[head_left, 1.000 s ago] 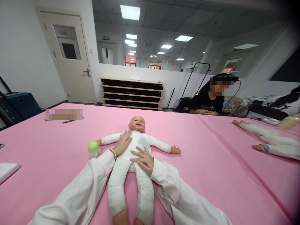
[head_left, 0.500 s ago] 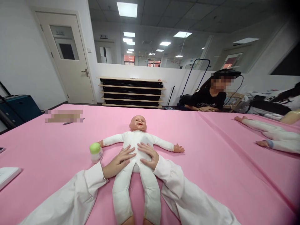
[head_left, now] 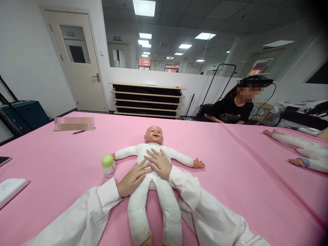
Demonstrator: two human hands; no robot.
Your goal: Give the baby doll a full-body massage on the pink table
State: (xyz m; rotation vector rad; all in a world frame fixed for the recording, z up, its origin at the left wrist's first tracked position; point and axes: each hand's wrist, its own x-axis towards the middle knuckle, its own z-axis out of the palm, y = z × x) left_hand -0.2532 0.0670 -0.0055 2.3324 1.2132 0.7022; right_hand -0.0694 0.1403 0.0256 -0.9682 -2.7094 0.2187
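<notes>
A baby doll (head_left: 153, 135) with a white cloth body lies on its back, arms spread and legs toward me. My left hand (head_left: 133, 177) rests flat on the left side of its belly, fingers outstretched and slightly apart. Higher up, on its chest and belly, lies my right hand (head_left: 160, 163), with fingers spread and pointing up to the left. The fingertips of the left hand come close to the right hand's palm; I cannot tell whether they touch. Beside the doll's arm on the left stands a small jar (head_left: 108, 166) with a green lid.
The pink table cover (head_left: 225, 184) has a long crease at right. A white box (head_left: 11, 191) and a phone (head_left: 4, 160) lie at left, a pen (head_left: 81, 131) farther back. Another doll (head_left: 294, 141) lies at right. A person (head_left: 232, 106) sits beyond the table.
My right hand has slid up and left across the doll's chest, nearer the left hand. The left hand stays on the belly. The whole view has shifted slightly.
</notes>
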